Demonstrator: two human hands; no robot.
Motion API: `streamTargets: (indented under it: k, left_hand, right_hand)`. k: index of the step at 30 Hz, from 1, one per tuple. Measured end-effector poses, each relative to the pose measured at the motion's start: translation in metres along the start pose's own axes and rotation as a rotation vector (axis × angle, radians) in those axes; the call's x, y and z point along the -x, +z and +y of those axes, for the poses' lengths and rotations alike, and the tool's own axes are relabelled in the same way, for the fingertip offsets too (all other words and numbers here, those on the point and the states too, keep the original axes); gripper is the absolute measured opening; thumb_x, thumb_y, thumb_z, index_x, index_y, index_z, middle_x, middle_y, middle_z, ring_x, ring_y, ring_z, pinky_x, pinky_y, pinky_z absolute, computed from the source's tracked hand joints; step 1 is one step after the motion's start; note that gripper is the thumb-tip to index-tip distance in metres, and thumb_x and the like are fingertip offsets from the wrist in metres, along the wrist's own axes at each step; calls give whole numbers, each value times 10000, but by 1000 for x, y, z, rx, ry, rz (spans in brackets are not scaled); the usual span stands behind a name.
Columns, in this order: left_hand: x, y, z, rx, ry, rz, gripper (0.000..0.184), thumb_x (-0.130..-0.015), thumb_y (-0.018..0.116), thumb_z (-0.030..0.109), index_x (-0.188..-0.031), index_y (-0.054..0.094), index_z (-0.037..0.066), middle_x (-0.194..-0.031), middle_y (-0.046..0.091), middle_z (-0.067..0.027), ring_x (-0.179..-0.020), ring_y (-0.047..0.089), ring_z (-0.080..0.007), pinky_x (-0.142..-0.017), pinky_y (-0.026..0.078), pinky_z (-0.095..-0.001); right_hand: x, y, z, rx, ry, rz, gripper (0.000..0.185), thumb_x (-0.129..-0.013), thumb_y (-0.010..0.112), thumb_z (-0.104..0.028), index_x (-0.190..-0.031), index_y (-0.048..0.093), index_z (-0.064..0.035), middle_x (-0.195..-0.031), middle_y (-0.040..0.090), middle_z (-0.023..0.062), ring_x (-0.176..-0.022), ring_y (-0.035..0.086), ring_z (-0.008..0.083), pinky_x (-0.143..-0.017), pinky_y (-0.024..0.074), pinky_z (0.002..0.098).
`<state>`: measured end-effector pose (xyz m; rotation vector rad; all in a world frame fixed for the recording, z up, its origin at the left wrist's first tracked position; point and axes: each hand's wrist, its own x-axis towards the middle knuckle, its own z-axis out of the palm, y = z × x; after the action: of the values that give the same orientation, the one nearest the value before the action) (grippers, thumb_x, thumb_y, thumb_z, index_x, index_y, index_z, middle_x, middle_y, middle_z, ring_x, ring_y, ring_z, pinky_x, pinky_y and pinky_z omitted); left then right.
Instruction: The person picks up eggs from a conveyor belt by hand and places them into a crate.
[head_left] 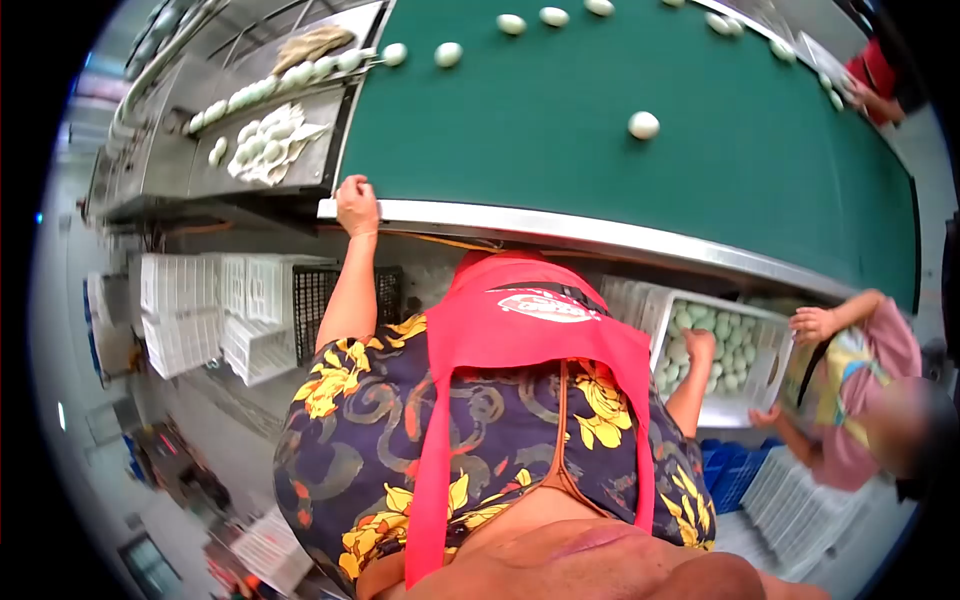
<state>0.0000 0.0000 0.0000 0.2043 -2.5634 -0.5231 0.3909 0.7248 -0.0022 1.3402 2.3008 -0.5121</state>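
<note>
My left hand is closed over the near left corner of the metal rail that edges a green conveyor belt. Lower right, my right hand reaches into a white plastic crate full of pale green eggs. Its fingers are curled down among the eggs, and what they hold is too hidden to make out. A single egg lies on the belt, well beyond both hands. Several more eggs are spread along the belt's far side.
At left, a row of eggs leads to the belt, beside eggs lying on a cloth. White crates and a black crate stand below. A person in pink has hands near the egg crate; another in red stands far right.
</note>
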Motion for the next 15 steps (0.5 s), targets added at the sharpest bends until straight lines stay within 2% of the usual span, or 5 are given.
streamTargets:
  k: [1, 3, 5, 11, 15]
  left_hand:
    - [17, -1, 20, 26, 10, 8, 91, -868, 581, 87, -909, 654, 124, -899, 679, -74, -871, 638, -311, -751, 519, -458]
    - [-14, -17, -1, 48, 18, 35, 80, -873, 584, 91, -914, 644, 123, -890, 670, -73, -859, 633, -315, -741, 516, -458]
    - [-10, -14, 11, 59, 22, -6, 76, -871, 596, 88, -923, 642, 120, -896, 667, -72, -859, 633, -312, -736, 517, -448]
    - [0, -46, 83, 111, 295, -46, 92, -846, 634, 43, -915, 631, 104, -881, 654, -60, -824, 634, -282, -700, 520, -405]
    - [12, -52, 121, 210, 232, 6, 91, -839, 631, 34, -904, 631, 99, -857, 650, -62, -798, 631, -289, -688, 515, -409]
  right_hand:
    - [-18, -24, 18, -137, -59, 231, 499, -792, 794, -357, -1116, 708, 13, -775, 732, 150, -558, 664, 228, -574, 559, 367]
    - [-21, -35, -43, -708, -203, 271, 277, -935, 711, -323, -900, 682, -49, -698, 700, 95, -470, 563, 113, -438, 427, 267]
    - [10, -98, -126, -786, -300, 274, 245, -949, 711, -307, -954, 676, -64, -721, 685, 44, -489, 535, 75, -419, 366, 248]
    - [28, -124, -318, -776, -693, 97, 312, -918, 756, -294, -1128, 685, -74, -900, 673, 7, -817, 624, 104, -701, 513, 269]
    - [20, -107, -454, -497, -914, 242, 917, -794, 798, -546, -1501, 412, -108, -1458, 461, 232, -1258, 546, 346, -1013, 481, 442]
